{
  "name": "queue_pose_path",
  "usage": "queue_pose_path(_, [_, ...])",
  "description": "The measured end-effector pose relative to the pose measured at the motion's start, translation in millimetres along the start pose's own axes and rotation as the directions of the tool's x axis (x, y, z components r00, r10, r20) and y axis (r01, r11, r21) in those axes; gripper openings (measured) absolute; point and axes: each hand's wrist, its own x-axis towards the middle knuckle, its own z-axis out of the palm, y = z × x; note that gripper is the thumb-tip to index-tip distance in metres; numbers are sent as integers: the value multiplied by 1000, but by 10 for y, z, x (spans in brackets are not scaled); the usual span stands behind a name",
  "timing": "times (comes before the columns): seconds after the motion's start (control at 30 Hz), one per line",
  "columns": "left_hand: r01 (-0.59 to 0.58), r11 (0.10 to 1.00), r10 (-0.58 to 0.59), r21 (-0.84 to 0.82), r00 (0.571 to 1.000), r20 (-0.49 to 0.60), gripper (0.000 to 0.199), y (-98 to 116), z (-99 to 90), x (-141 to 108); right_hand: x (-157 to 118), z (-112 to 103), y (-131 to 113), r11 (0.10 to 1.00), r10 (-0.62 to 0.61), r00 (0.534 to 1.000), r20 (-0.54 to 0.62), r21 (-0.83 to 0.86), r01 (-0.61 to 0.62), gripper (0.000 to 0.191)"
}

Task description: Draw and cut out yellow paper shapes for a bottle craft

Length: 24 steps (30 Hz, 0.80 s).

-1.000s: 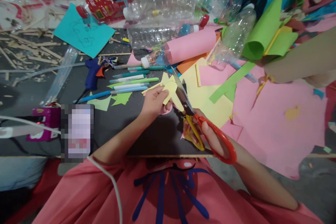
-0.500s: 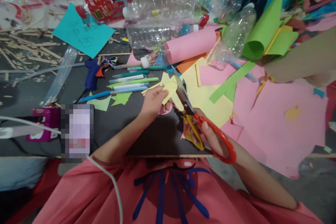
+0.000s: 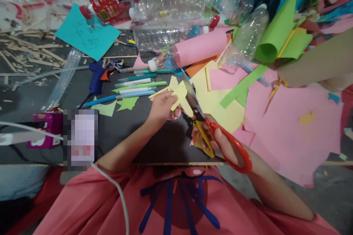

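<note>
My left hand (image 3: 162,108) pinches a small pale yellow paper piece (image 3: 179,94) with a rounded edge between thumb and fingers. Scissors (image 3: 197,112) with one red and one yellow handle are in my right hand (image 3: 217,139), its fingers through the loops. The metal blades point up and away, right beside the yellow paper. Part of a pink piece shows under my left fingers. Beyond the scissors lies a large yellow sheet (image 3: 226,99).
Markers (image 3: 138,81) and a blue glue gun (image 3: 96,77) lie left of centre. Plastic bottles (image 3: 171,7) and a pink-wrapped bottle (image 3: 202,47) stretch across the back. Pink sheets (image 3: 292,132) cover the right side. A phone (image 3: 82,137) lies front left.
The red scissor handle has moved slightly right and away from the yellow one. The yellow paper has shifted or tilted a little in my left hand.
</note>
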Motion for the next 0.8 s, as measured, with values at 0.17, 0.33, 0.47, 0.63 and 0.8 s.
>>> queue_pose_path(0.17, [10, 1000, -10, 7, 1000, -3, 26, -12, -8, 1, 17, -7, 18, 997, 13, 1000, 3, 76, -13, 57])
queue_pose_path(0.33, [15, 1000, -15, 19, 1000, -8, 25, -7, -18, 6, 6, -15, 56, 998, 25, 1000, 1, 57, -25, 69])
queue_pose_path(0.47, [1, 1000, -2, 10, 1000, 16, 25, -15, -18, 5, 2, -14, 48, 998, 24, 1000, -9, 63, -23, 72])
queue_pose_path(0.63, [-22, 1000, 21, 12, 999, 30, 25, -20, -23, 3, 8, -14, 24, 997, -5, 1000, -9, 79, 6, 57])
queue_pose_path(0.8, [-8, 1000, 8, 14, 1000, 16, 26, -5, -16, -6, -3, -13, 26, 999, 5, 1000, -13, 50, -4, 58])
